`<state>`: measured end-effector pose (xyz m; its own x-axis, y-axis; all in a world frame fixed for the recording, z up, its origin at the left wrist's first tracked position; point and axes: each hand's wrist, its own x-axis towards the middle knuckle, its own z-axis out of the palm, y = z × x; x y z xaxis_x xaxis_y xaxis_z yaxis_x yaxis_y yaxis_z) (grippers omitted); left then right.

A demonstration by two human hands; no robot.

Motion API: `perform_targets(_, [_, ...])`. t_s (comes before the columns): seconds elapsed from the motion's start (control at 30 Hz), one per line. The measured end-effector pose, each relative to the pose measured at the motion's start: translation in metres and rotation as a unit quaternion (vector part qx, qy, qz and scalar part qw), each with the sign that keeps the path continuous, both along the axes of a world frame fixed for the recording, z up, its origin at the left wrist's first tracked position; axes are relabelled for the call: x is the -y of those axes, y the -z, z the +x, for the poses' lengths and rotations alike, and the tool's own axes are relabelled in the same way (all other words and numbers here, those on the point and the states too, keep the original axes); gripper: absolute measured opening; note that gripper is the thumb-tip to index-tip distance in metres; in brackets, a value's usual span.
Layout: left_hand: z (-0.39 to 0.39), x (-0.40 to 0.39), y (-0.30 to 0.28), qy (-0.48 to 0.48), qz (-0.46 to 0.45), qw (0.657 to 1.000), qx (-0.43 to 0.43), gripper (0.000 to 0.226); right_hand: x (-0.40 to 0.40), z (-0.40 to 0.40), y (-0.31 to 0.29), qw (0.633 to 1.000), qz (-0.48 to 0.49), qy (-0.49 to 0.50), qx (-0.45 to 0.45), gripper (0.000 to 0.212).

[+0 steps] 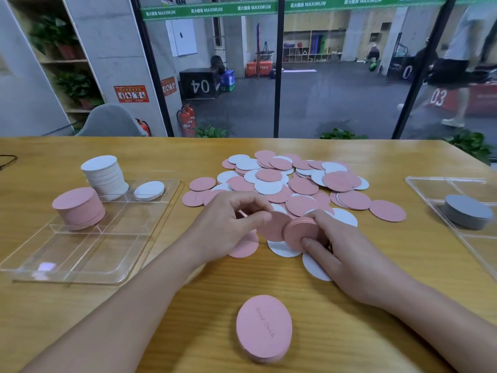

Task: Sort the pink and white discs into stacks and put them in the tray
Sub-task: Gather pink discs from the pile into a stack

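A loose pile of pink and white discs [293, 181] covers the middle of the wooden table. My right hand [347, 254] grips a small stack of pink discs [297, 232] held on edge. My left hand [228, 224] pinches a single pink disc [273, 228] right against that stack. A clear divided tray [80, 259] at the left holds a tall white stack [106, 177], a pink stack [79, 208] and a low white stack [149, 191]. A short pink stack [265, 328] lies near the front edge.
A second clear tray [457, 184] at the right edge holds a grey round stack [468, 215]. A few white discs [314, 265] lie under my right hand. Behind the table stand a glass wall, a grey chair [113, 121] and plants.
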<state>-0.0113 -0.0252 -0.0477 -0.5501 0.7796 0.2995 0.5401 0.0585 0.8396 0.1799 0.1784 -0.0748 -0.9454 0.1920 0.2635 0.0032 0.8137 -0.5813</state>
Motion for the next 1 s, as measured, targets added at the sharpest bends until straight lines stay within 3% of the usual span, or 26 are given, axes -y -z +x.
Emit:
perform_targets(0.17, [0.011, -0.006, 0.009, 0.048, -0.039, 0.997, 0.054, 0.020, 0.003, 0.001, 0.000, 1.000, 0.018, -0.012, 0.004, 0.006])
perform_targets(0.27, [0.011, -0.005, 0.008, 0.049, -0.073, 0.996, 0.013, 0.024, 0.002, -0.001, 0.001, 1.000, 0.024, -0.006, 0.004, 0.011])
perform_targets(0.4, [-0.015, 0.012, -0.001, -0.085, -0.125, 0.982, -0.112, 0.020, 0.000, -0.001, 0.000, 1.000, 0.019, -0.005, 0.011, 0.013])
perform_targets(0.47, [-0.032, 0.023, -0.004, -0.130, -0.182, 0.963, -0.151, 0.032, 0.000, 0.000, 0.000, 1.000, 0.020, -0.006, 0.013, 0.014])
perform_targets(0.57, [-0.046, 0.034, -0.006, -0.140, -0.266, 0.942, -0.151, 0.061, 0.001, 0.000, -0.001, 1.000, 0.011, -0.006, 0.017, 0.015])
perform_targets(0.7, [-0.046, 0.033, -0.004, -0.117, -0.333, 0.922, -0.156, 0.067, 0.001, 0.001, -0.002, 1.000, 0.005, -0.004, 0.021, 0.012])
perform_targets(1.0, [-0.037, 0.027, -0.004, -0.138, -0.218, 0.961, -0.101, 0.049, 0.000, 0.001, -0.003, 1.000, 0.002, -0.009, 0.013, 0.012])
